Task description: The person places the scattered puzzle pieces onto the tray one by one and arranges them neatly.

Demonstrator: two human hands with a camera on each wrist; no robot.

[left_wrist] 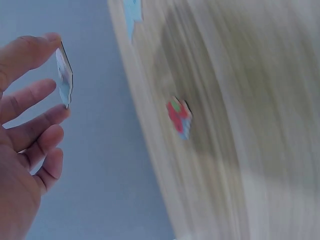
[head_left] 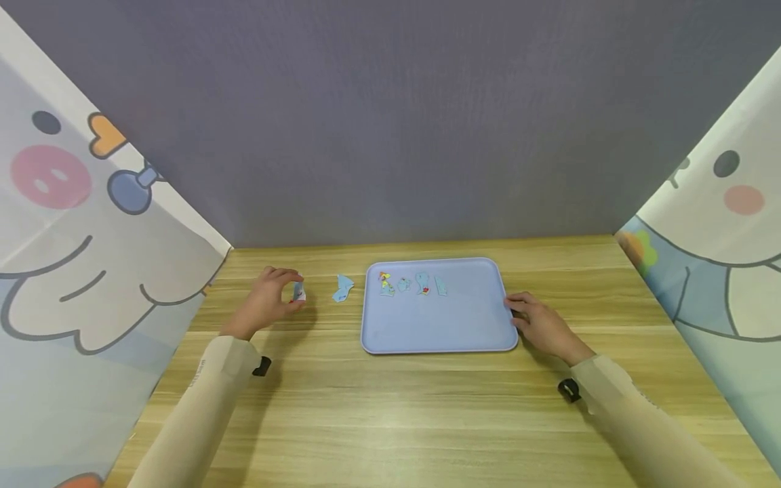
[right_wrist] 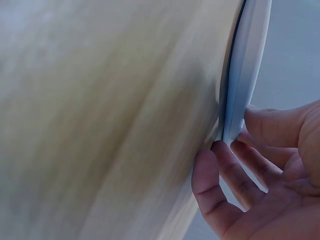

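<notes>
Beyond the far edge of the surface (head_left: 390, 420) rises a broad grey wall (head_left: 421, 122); the surface itself is wood-grained and spreads toward the near side. Cartoon-printed panels, a left panel (head_left: 122, 264) and a right panel (head_left: 720, 217), flank it. Near the far middle lies a pale blue tray (head_left: 439, 329) with a raised rim. 2 cream sleeves (head_left: 195, 413) reach in from the near left and near right, each with a small black fitting (head_left: 569, 390) beneath the wrist.

The hands are well apart. The right hand (head_left: 543, 325) holds the tray's right rim, thumb on top and fingers against the outer underside. The left hand (head_left: 268, 301), left of the tray, pinches 1 thin picture piece (left_wrist: 65, 77) by its edges between thumb and fingertip, raised off the surface.

Under that hand, a red, green and blue piece (left_wrist: 179, 118) lies on the surface. Between the left hand and the tray rests a plain blue piece (head_left: 343, 288). Toward the tray's far left, 4 small pieces (head_left: 423, 279) sit in a row, mostly blue, the leftmost marked with yellow and orange.
</notes>
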